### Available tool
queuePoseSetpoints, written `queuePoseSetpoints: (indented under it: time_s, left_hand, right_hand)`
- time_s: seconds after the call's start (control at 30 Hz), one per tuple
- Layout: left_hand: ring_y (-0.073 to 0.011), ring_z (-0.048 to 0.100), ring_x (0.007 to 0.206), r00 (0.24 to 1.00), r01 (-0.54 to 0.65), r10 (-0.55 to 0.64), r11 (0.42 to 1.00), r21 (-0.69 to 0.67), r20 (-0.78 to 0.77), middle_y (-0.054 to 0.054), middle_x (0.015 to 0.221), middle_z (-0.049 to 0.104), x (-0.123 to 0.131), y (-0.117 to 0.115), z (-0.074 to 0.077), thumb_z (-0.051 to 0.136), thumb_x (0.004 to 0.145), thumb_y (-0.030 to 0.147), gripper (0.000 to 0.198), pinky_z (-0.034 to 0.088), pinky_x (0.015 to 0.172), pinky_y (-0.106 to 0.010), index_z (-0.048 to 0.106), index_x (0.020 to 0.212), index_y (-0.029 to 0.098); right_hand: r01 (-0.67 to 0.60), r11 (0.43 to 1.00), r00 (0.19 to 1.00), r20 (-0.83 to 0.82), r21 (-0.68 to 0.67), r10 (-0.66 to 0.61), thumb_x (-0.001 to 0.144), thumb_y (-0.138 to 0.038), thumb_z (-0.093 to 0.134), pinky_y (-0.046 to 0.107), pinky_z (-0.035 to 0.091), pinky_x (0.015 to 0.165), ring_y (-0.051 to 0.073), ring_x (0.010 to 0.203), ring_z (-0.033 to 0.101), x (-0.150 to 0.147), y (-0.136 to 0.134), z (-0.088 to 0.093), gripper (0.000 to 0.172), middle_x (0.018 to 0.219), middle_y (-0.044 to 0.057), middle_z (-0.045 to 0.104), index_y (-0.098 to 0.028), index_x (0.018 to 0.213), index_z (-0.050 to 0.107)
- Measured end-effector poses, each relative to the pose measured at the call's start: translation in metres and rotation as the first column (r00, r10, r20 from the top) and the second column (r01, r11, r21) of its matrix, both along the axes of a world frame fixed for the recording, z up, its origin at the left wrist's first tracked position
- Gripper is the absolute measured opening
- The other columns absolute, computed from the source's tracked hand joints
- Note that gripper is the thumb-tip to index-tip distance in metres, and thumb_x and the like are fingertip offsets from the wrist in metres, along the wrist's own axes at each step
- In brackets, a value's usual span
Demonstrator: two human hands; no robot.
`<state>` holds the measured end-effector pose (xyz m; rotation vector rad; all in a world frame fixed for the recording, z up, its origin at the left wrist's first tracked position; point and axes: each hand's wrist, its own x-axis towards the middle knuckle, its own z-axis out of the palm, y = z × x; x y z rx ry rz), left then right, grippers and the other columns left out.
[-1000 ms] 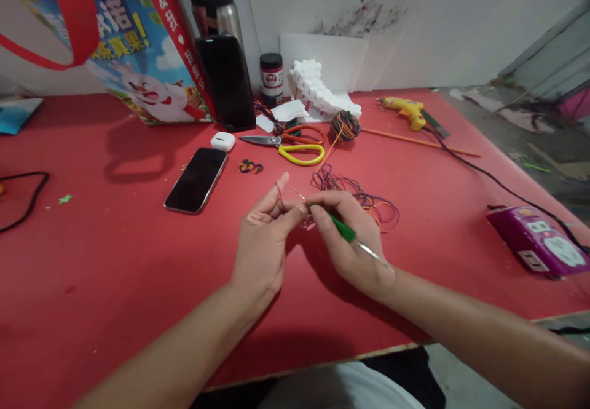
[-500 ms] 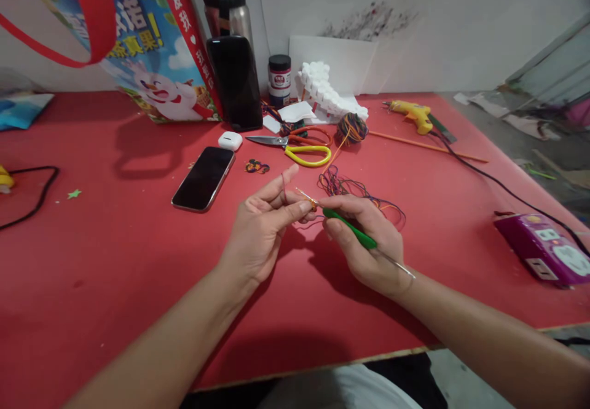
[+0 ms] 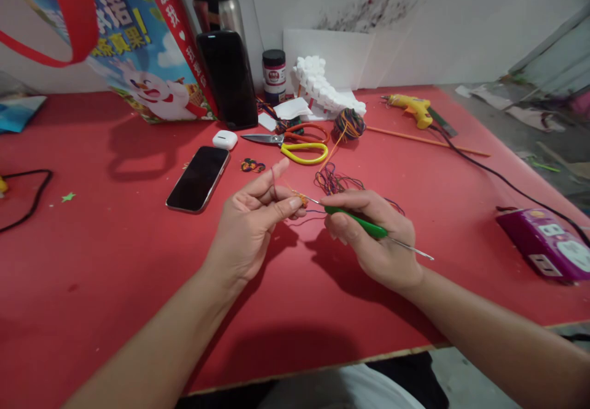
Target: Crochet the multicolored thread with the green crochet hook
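Between thumb and fingers, my left hand [image 3: 251, 227] pinches a small orange crochet piece [image 3: 302, 199], with a strand of yarn looped round its raised index finger. My right hand [image 3: 375, 234] is closed round the green handle of a crochet hook [image 3: 362, 222]. The hook's metal tip meets the crochet piece; its other metal end sticks out past my right wrist. Loose multicoloured yarn [image 3: 334, 179] lies in tangles just beyond my right hand. From there a strand runs up to a yarn ball [image 3: 349, 124].
Scissors [image 3: 306, 152], a small coil of yarn [image 3: 252, 165], a phone [image 3: 198, 178] and a white earbud case [image 3: 225, 139] lie beyond my hands. A second phone [image 3: 228, 80] leans upright at the back. Rightward are a yellow glue gun [image 3: 410, 109] and a purple power socket [image 3: 544, 243].
My hands have moved slightly apart, the left one shifting leftward. The hook has drawn back to the right, with less of its tip past the crochet piece. The view has shifted a little.
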<state>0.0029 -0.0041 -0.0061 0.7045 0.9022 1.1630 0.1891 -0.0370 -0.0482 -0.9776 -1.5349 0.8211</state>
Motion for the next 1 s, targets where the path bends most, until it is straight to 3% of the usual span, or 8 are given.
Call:
queuePoseSetpoints:
  time_s: [0.37,0.57,0.77,1.0]
  left_hand:
    - [-0.0126,0.069,0.066,0.998,0.028,-0.024,0.998,0.05,-0.061,-0.001,0.07,0.075,-0.005,0.004,0.0,0.093,0.065,0.01,0.052,0.058,0.071,-0.025,0.082,0.115,0.014]
    - [-0.0126,0.068,0.067,0.991,0.09,-0.083,0.994,0.065,-0.104,-0.001,0.072,0.075,-0.011,0.005,0.002,0.094,0.064,0.01,0.05,0.058,0.072,-0.026,0.085,0.112,0.017]
    - [-0.0125,0.065,0.064,0.966,0.222,-0.21,0.972,0.071,-0.151,-0.002,0.072,0.073,-0.017,0.008,0.001,0.09,0.07,0.009,0.047,0.055,0.065,-0.026,0.085,0.115,0.02]
    - [-0.0112,0.061,0.058,0.87,0.454,-0.437,0.891,0.024,-0.228,-0.003,0.074,0.07,-0.024,0.01,0.0,0.085,0.078,0.012,0.041,0.047,0.052,-0.023,0.085,0.117,0.023]
  right_hand:
    - [0.022,0.999,0.999,0.05,-0.023,-0.021,0.1,-0.028,0.07,0.033,0.052,0.061,0.018,0.071,0.068,0.006,0.001,0.011,0.013,0.083,0.004,0.076,-0.025,0.11,0.079]
    - [-0.042,0.999,0.998,0.044,0.008,0.041,0.097,-0.023,0.072,0.035,0.055,0.064,0.019,0.073,0.071,0.014,0.006,0.02,0.013,0.085,0.004,0.078,-0.025,0.106,0.081]
    - [-0.132,0.991,0.988,0.083,-0.013,0.133,0.093,-0.021,0.075,0.033,0.052,0.058,0.018,0.065,0.067,0.025,0.012,0.03,0.011,0.078,0.003,0.077,-0.025,0.099,0.083]
    - [-0.296,0.932,0.949,0.043,-0.209,0.311,0.09,-0.026,0.08,0.028,0.049,0.054,0.014,0.062,0.063,0.041,0.021,0.038,0.007,0.078,0.004,0.076,-0.022,0.091,0.085]
